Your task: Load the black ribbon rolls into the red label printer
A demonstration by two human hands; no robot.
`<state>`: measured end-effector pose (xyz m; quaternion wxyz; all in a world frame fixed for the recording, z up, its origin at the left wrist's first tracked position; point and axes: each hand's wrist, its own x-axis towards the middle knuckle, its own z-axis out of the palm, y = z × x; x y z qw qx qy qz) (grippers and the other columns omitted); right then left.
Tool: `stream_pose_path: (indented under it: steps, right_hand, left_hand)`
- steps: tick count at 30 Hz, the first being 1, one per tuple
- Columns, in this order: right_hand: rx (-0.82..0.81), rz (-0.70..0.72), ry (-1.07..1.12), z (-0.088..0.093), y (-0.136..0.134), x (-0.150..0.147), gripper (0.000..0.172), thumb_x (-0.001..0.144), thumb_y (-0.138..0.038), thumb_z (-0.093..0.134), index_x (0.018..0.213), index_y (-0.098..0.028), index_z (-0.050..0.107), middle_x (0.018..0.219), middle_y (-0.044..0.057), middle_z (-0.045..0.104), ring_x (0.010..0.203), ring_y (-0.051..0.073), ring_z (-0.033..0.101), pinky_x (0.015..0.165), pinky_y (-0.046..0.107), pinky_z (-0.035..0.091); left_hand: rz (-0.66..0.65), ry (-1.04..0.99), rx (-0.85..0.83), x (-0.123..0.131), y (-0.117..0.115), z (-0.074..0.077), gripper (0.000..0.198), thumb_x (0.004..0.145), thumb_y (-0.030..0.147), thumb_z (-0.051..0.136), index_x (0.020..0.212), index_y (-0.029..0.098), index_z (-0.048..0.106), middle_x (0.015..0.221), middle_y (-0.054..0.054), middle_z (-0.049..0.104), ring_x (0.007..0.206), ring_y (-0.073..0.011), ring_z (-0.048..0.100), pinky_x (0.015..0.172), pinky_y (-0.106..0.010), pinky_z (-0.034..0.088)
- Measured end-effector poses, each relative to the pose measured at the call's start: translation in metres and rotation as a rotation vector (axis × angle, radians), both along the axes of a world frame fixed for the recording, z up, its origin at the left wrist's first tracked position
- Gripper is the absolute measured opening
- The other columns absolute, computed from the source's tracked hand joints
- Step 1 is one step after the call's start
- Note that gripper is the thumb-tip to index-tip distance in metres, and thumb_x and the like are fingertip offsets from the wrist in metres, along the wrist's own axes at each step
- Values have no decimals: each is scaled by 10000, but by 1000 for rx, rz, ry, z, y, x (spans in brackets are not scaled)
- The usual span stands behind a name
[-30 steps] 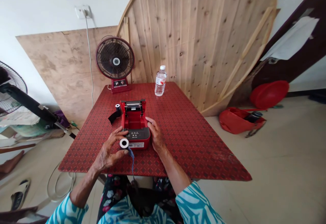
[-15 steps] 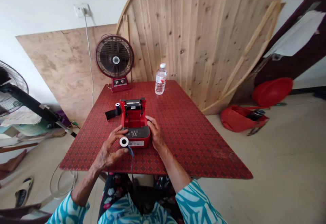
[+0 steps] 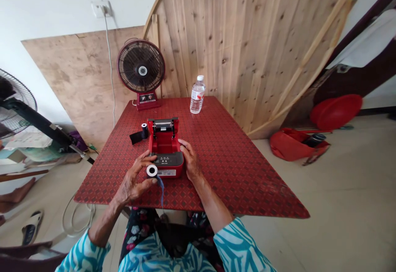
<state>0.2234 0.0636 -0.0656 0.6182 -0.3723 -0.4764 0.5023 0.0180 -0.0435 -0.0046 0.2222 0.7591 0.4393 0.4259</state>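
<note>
In the head view, a red device (image 3: 164,145) sits on the patterned counter (image 3: 244,177), toward the near left part and squarely in front of the person. Its lid (image 3: 163,124) is tipped up on the far side, so the red hollow faces the hands. The left hand (image 3: 132,182) has its fingers clamped on a white-ended roll (image 3: 152,171) just off the device's near left corner, thumb on the near side; its upper fingers also reach the device's dark panel (image 3: 169,159), perhaps to steady both at once. The right hand (image 3: 192,164) lies along the device's right side, presumably bracing it. I cannot tell whether those fingers press together on the wall or merely rest there, since the hand itself covers their undersides.

A second roll (image 3: 144,130) stands just left of the device, its dark strip (image 3: 136,137) spread leftward, seemingly set aside within reach. A thin bluish strip (image 3: 161,187) hangs from the held roll over the near edge; its lower end is lost against the dark clothing. The panel's markings and the front label (image 3: 167,173) are too small to read.
</note>
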Motion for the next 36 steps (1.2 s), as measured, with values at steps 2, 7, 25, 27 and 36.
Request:
stream_pose_path:
  steps: [2, 7, 25, 27, 36]
  right_hand:
    - [4, 3, -2, 0, 0, 0, 352, 810, -484, 595, 1100, -303, 680, 1149, 1, 691, 1197, 237, 558, 1021, 418, 447]
    - [1, 3, -2, 0, 0, 0, 356, 807, -484, 599, 1101, -303, 682, 1169, 2, 684, 1209, 237, 549, 1034, 422, 436]
    - [-32, -7, 19, 0, -1, -1, 349, 801, -490, 608, 1085, -301, 684, 1163, 6, 684, 1186, 239, 563, 1019, 425, 441]
    - [-44, -5, 33, 1, -1, -1, 342, 800, -478, 614, 1082, -296, 682, 1172, 10, 676, 1188, 237, 560, 1031, 430, 429]
    - [-45, -4, 32, 0, -1, -1, 354, 800, -477, 612, 1095, -291, 675, 1168, 12, 677, 1191, 234, 555, 1027, 431, 430]
  left_hand:
    - [4, 2, -3, 0, 0, 0, 316, 829, 358, 698, 1089, 201, 608, 1349, -153, 584, 1423, -334, 323, 1121, -628, 291]
    - [11, -1, -7, 0, 0, -1, 321, 824, 366, 702, 1084, 201, 610, 1353, -149, 582, 1422, -338, 323, 1120, -622, 298]
    - [-10, -23, 2, -1, 1, -8, 322, 836, 330, 695, 1118, 210, 595, 1373, -135, 567, 1440, -322, 290, 1138, -628, 262]
    - [-8, -18, 2, -1, 1, -8, 326, 836, 326, 694, 1121, 206, 592, 1376, -139, 564, 1441, -331, 285, 1137, -638, 254]
    - [10, -22, 6, 1, 0, -6, 325, 836, 341, 694, 1113, 205, 593, 1362, -138, 574, 1441, -330, 286, 1137, -629, 263]
